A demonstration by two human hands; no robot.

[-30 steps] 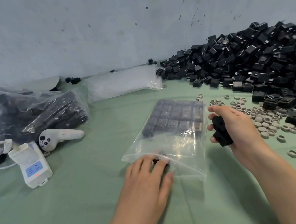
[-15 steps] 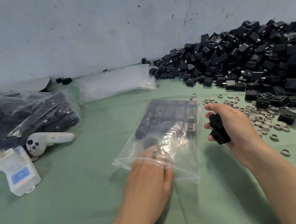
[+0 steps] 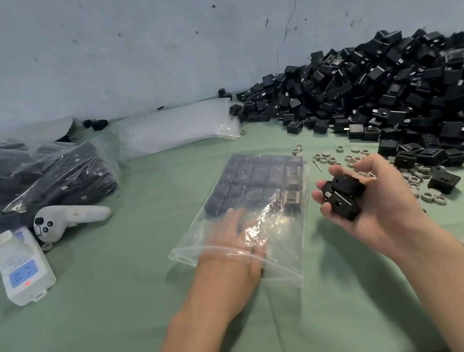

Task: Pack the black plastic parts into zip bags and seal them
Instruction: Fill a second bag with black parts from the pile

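A clear zip bag (image 3: 288, 260) lies flat on the green cloth, its open mouth toward me. Rows of black plastic parts (image 3: 258, 181) fill its far end. My left hand (image 3: 229, 245) is inside the bag up to the wrist, fingers stretched out flat toward the packed rows. To the right of the bag, my right hand (image 3: 387, 213) is raised palm up and grips two black parts (image 3: 342, 197). A large loose pile of black parts (image 3: 393, 97) covers the right side by the wall.
Filled bags (image 3: 44, 179) lie at the left, a stack of empty zip bags (image 3: 175, 128) at the back. A white controller (image 3: 71, 219) and a white device (image 3: 20, 267) sit front left. Several grey rings (image 3: 426, 196) are scattered right of the bag.
My left hand slid from the bag's mouth to deep inside it, toward the packed rows. My right hand stayed beside the bag with its parts, turning palm up.
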